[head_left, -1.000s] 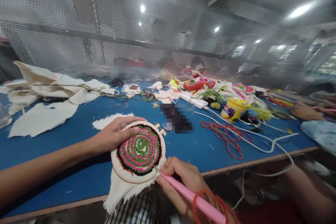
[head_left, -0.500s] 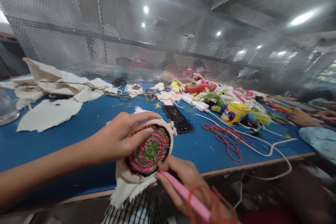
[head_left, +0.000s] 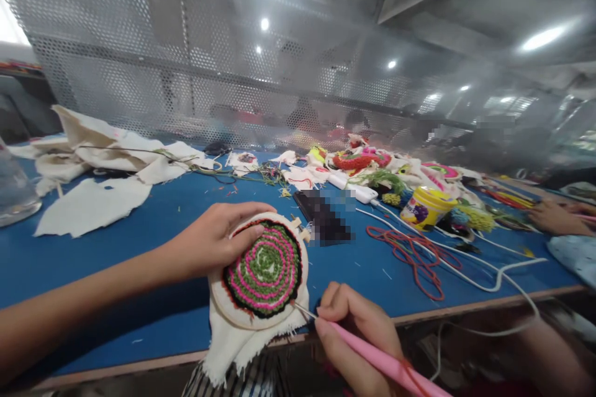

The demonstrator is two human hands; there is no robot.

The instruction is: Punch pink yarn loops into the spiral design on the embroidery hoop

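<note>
From my remote seat, I see the hooped embroidery point(head_left: 265, 270) near six o'clock, over the blue table's point(head_left: 153, 329) near edge. My left hand point(head_left: 223, 239) clamps its rim at ten o'clock, thumb on the stitches; the fingers behind are hidden. My right hand point(head_left: 361, 329) is closed around a pink needle tool point(head_left: 367, 347), its handle cut off below. The metal tip meets the hoop's half-past-four side; whether it pierces the cloth, I can't tell. A dark object point(head_left: 321, 214) at the hoop's one-to-two o'clock is pixelated. Toward four, a co-worker's hand point(head_left: 549, 214) is blurry.
</note>
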